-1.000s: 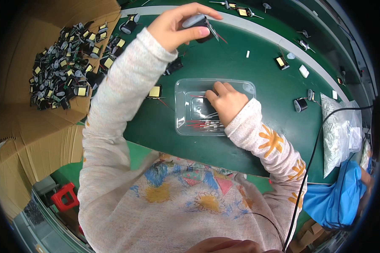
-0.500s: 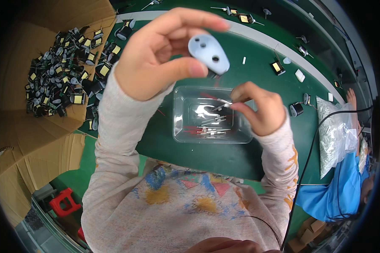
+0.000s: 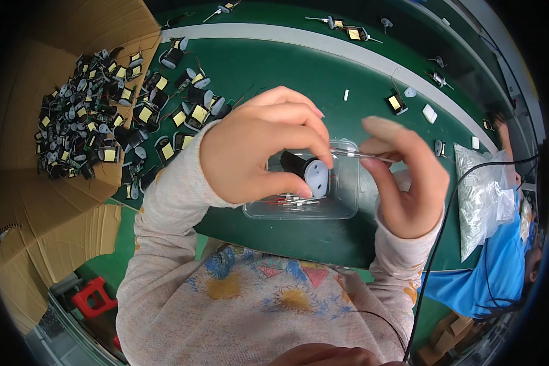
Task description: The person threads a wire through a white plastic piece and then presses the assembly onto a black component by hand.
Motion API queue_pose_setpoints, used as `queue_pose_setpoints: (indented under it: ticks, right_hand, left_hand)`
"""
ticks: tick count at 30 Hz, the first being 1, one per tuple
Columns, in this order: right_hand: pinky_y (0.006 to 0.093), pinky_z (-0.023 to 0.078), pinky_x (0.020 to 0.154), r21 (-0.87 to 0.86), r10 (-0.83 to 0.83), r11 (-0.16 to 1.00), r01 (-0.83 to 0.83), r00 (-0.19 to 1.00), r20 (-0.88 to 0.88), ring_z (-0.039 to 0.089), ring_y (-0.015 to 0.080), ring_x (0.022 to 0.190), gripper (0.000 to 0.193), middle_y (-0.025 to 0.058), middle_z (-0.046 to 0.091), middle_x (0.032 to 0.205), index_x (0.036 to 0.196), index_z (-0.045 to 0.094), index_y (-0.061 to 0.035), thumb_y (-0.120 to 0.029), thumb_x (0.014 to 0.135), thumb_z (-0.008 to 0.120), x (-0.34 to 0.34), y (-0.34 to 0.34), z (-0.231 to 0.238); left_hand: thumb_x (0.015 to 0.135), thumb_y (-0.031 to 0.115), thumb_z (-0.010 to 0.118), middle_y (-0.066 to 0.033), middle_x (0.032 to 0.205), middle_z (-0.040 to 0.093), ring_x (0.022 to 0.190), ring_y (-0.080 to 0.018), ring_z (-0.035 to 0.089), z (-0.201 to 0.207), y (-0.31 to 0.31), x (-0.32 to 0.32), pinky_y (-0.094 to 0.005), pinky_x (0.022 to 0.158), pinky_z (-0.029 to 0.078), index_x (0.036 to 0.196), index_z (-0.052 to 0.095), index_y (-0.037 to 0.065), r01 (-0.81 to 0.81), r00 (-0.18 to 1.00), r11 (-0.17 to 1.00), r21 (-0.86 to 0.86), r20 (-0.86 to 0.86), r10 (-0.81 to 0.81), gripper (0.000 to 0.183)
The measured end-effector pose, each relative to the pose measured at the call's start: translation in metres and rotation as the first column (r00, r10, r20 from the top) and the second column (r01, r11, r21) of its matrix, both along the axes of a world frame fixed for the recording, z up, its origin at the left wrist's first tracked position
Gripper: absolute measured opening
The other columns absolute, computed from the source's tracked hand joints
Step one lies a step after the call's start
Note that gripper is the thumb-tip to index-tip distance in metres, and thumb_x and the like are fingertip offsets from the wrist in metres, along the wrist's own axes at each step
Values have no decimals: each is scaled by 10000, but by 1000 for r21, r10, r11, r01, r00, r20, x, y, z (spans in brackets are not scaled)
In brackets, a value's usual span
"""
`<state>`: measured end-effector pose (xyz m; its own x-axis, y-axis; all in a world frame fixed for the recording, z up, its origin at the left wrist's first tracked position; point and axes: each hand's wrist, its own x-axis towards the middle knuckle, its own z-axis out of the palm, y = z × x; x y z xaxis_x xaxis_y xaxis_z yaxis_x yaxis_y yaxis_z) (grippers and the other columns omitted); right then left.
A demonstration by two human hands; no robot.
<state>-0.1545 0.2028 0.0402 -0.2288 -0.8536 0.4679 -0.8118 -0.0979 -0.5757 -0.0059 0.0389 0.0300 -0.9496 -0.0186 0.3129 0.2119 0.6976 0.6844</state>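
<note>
My left hand (image 3: 250, 149) is closed around a small black cylindrical part with a pale blue-grey end cap (image 3: 317, 178). The cap, with small holes in it, faces right, and the part is held over a clear plastic tray (image 3: 348, 210). To its right, my right hand (image 3: 412, 177) pinches a thin silvery rod-like piece with a white sleeve (image 3: 349, 153). The piece's left end reaches close to my left fingertips; whether they touch it I cannot tell. More thin pieces with white sleeves and red wires (image 3: 296, 201) lie in the tray, partly hidden by my left hand.
A cardboard box (image 3: 113, 27) full of similar black parts stands at the left, with several more (image 3: 195, 116) loose on the green table. Single parts lie along the far side. At right are a clear bag of white pieces (image 3: 479, 207), a black cable (image 3: 445, 213) and a person in blue (image 3: 494, 274).
My left hand has come down and right with the black part, turning its cap rightward over the tray. My right hand has shifted right and slightly nearer, still pinching the thin piece.
</note>
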Motion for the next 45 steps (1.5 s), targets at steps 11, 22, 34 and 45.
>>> queue_pose_setpoints:
  ticks: [11,22,34,45]
  right_hand:
    - [258,490,608,-320,300,935,-153,822,484,629,191,728,217,152,652,820,823,639,37,28,632,741,-4,0,-12]
    - [285,495,616,-349,278,932,-98,810,517,631,213,688,200,146,657,776,802,633,43,37,631,738,-2,2,-13]
    - [287,499,610,-385,282,915,-118,870,404,627,217,672,174,145,652,757,798,619,32,10,663,727,-4,6,-9]
    - [311,520,522,-596,126,785,169,898,421,620,245,587,272,157,596,695,855,540,59,-53,693,729,11,27,-8]
  left_hand:
    - [595,228,819,-73,963,603,1010,-247,517,-3,4,-4,-353,889,378,884,676,25,193,981,877,440,-108,-162,381]
    - [624,178,818,-111,1010,539,981,-221,514,-6,14,-5,-312,861,388,901,664,-19,233,969,741,630,-85,-232,373]
    - [617,129,814,-124,990,551,948,-215,534,-4,19,-2,-305,848,398,900,657,-31,224,962,651,725,-59,-265,361]
    - [655,-32,755,-196,937,652,914,-270,647,-10,33,-6,-342,792,521,984,523,-24,-35,937,956,292,-323,133,403]
